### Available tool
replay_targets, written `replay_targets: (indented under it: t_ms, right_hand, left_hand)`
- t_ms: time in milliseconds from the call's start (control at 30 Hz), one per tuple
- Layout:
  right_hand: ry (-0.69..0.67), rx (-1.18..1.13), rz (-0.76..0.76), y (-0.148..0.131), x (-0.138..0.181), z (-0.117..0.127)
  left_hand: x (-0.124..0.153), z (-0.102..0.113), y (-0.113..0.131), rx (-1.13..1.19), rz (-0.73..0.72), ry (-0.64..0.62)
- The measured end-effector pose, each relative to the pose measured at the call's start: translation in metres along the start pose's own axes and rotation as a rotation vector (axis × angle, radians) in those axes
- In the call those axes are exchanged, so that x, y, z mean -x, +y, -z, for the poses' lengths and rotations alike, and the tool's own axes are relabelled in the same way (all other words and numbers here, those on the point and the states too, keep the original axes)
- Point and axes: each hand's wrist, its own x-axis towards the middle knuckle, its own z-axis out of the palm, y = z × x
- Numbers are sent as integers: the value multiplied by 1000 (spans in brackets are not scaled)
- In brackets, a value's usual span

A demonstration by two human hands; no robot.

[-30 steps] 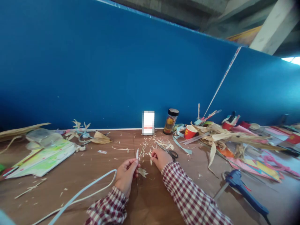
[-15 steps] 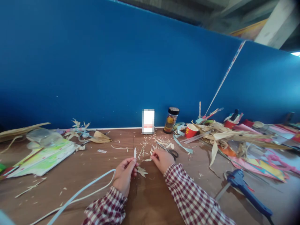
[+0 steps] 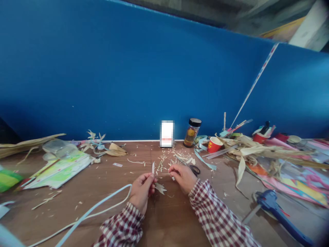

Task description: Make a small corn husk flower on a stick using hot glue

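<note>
My left hand (image 3: 142, 189) pinches a small pale leaf-shaped strip of husk (image 3: 153, 167), which it holds upright above the wooden table (image 3: 108, 195). My right hand (image 3: 183, 176) is closed in a pinch on another small husk piece (image 3: 173, 177) just to the right, low over the table. A cut star-like husk piece (image 3: 160, 188) lies on the table between the two hands. Husk scraps (image 3: 164, 160) are scattered just beyond my fingers. Black-handled scissors (image 3: 193, 169) lie right behind my right hand.
A glass jar (image 3: 192, 132), a red paper cup (image 3: 214, 144) and a pile of dried husks (image 3: 259, 149) sit at the back right. A blue glue gun (image 3: 277, 214) lies at the right. Coloured paper sheets (image 3: 59, 166) and a pale cord (image 3: 95, 210) lie at the left.
The view has shifted a little, so everything sits further right. My right hand now holds its husk piece low and close in; my left hand still holds its strip upright.
</note>
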Motion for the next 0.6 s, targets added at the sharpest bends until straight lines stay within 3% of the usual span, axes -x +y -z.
replay_targets:
  t_ms: [333, 433, 600]
  right_hand:
    - [-28, -380, 5, -16, 3, -13]
    - [-49, -397, -30, -18, 4, -19]
    - [62, -332, -70, -21, 4, -26]
  left_hand:
    - [2, -1, 0, -60, 20, -24]
    - [4, -1, 0, -100, 15, -53]
    - [5, -2, 0, -135, 25, -63]
